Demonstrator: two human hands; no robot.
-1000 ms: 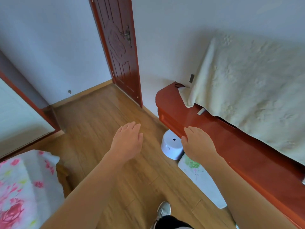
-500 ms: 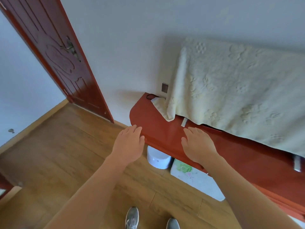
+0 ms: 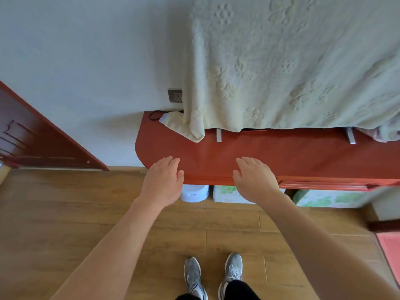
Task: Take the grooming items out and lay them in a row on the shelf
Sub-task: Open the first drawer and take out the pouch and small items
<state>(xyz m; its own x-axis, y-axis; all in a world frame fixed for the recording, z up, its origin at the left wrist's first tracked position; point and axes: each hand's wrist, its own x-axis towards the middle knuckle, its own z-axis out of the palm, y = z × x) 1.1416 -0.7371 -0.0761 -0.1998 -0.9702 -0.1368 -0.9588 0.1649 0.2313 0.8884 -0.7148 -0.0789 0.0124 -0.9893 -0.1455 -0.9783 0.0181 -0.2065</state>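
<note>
— Hands first: what are they doing?

— Both lie flat, the left hand (image 3: 163,180) and the right hand (image 3: 254,180), palms down, fingers straight, holding nothing. They hang side by side over the front edge of the red shelf (image 3: 281,156), well apart from each other.

— And the grooming items?

— None show in the head view. Beyond the fingertips the red wood runs up to a cream blanket (image 3: 281,72) that drapes down over the back part of the shelf; whatever lies under it is hidden. Below the palms, under the shelf, stand a white tub (image 3: 194,192) and a printed box (image 3: 225,193), the tub nearer the left hand, the box nearer the right.

— So which way does the reach go?

— I cannot tell. My guess is down and under, or to the ridged front (image 3: 324,184) just right of the right hand, which may be a drawer. Either way the shelf's long axis runs left to right across both hands, so a row would follow it, and the stretch just ahead of the fingertips looks the likeliest place.
</note>
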